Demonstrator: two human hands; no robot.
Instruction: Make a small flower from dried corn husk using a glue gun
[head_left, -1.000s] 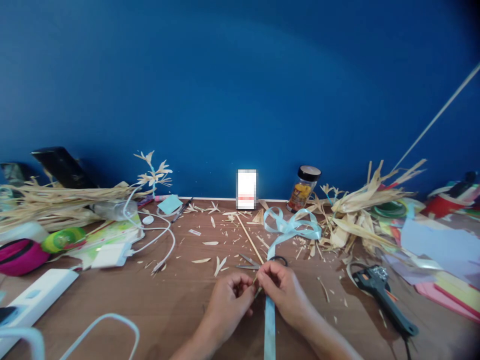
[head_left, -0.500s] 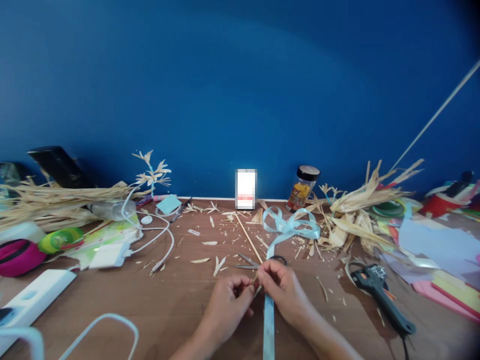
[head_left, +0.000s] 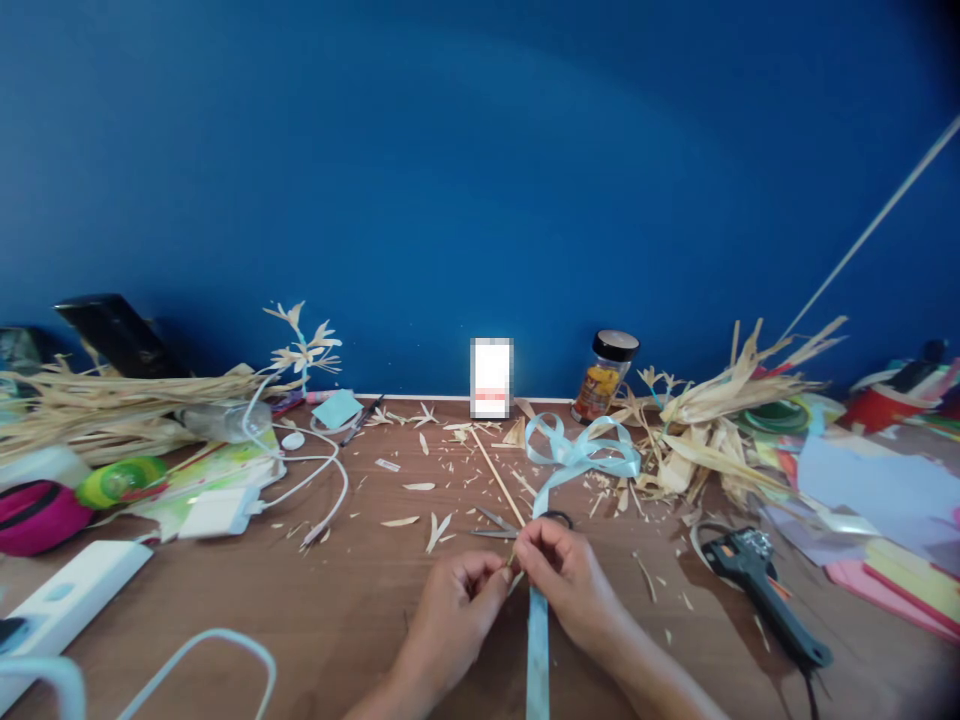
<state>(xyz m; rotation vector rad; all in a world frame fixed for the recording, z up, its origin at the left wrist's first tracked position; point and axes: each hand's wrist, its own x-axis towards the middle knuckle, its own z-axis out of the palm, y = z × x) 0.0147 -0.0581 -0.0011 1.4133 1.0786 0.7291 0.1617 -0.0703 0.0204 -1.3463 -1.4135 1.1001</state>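
Close together over the middle of the table, both hands pinch at one small strip of dried husk (head_left: 517, 581). My left hand (head_left: 459, 598) is closed, thumb against fingertips, on its left end. Thumb and fingers of my right hand (head_left: 564, 572) are closed on the other side; its exact hold is partly hidden. A light blue ribbon (head_left: 538, 650) runs beneath my right hand to loose loops farther back. Just beyond the fingers lie scissors (head_left: 491, 530), blades pointing left, and a thin wooden stick (head_left: 496, 470). Husk petals (head_left: 438, 530) lie scattered beyond my left hand.
At right are a glue gun (head_left: 769, 595), a dried husk bundle (head_left: 705, 440) and coloured paper (head_left: 877, 490). A jar (head_left: 604, 378) stands near the blue wall. Left: a power strip (head_left: 71, 600), a white charger (head_left: 219, 510) with cable, and a husk flower stem (head_left: 304, 350).
My left hand has shifted very slightly, its fingers drawing a little tighter around the husk strip. My right hand and the table things look unchanged.
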